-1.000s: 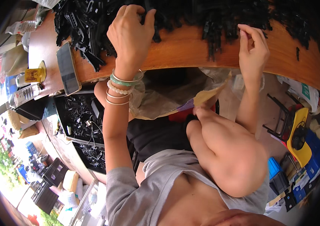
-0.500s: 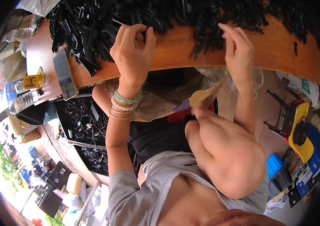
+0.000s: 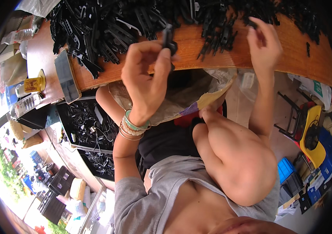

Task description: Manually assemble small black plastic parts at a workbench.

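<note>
My left hand (image 3: 146, 72), with bangles at its wrist, pinches a slim black plastic part (image 3: 168, 41) upright between thumb and fingers, just above the table's near edge. Over to the right, my right hand (image 3: 265, 48) is raised above the table with fingers curled. A small dark piece (image 3: 253, 24) shows at its fingertips, too blurred to name. Beyond both hands lies a heap of similar black plastic parts (image 3: 107, 29). A smaller cluster of them (image 3: 220, 37) lies between my hands.
A wooden table (image 3: 291, 58) curves across the front. On its left lie a phone (image 3: 67, 76) and a yellow cup (image 3: 33, 84). Below the edge, a clear plastic sack (image 3: 154, 111) hangs over my lap. Black trays of parts (image 3: 86, 123) stand left; a yellow chair (image 3: 312, 136) stands right.
My left hand has drawn back from the heap toward me and now shows a black part in its grip. My right hand has shifted right, away from the middle cluster.
</note>
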### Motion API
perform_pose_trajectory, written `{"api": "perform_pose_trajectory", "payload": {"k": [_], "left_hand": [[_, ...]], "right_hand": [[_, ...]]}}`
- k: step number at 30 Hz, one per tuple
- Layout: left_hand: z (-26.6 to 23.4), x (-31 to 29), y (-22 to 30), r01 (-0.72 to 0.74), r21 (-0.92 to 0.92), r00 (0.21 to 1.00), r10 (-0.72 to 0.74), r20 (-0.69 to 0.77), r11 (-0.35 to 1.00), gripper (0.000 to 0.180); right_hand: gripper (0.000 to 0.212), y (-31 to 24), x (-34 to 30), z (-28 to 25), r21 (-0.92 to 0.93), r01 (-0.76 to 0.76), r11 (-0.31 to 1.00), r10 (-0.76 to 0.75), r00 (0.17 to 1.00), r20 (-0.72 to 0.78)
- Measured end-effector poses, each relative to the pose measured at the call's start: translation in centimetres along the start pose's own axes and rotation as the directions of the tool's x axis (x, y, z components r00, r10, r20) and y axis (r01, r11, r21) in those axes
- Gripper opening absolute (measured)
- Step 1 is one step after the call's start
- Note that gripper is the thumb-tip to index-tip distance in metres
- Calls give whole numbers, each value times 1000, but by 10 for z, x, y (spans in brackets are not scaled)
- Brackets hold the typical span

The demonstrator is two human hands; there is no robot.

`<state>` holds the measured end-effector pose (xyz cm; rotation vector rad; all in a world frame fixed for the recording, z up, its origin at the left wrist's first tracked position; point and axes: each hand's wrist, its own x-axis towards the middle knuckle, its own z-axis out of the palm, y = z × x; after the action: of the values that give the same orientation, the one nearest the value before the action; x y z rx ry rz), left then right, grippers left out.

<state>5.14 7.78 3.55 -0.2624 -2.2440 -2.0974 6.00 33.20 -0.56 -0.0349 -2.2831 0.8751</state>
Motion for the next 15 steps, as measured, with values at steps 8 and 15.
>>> {"api": "perform_pose_trajectory", "payload": {"k": [8, 15], "left_hand": [[4, 5, -7, 483, -191, 839, -390, 380, 854, 15], [-10, 8, -6, 597, -184, 744, -454, 490, 781, 25]], "right_hand": [[18, -69, -20, -1, 729, -603, 324, 185, 796, 576], [28, -94, -22, -4, 553, -613, 565, 114, 722, 683]]}}
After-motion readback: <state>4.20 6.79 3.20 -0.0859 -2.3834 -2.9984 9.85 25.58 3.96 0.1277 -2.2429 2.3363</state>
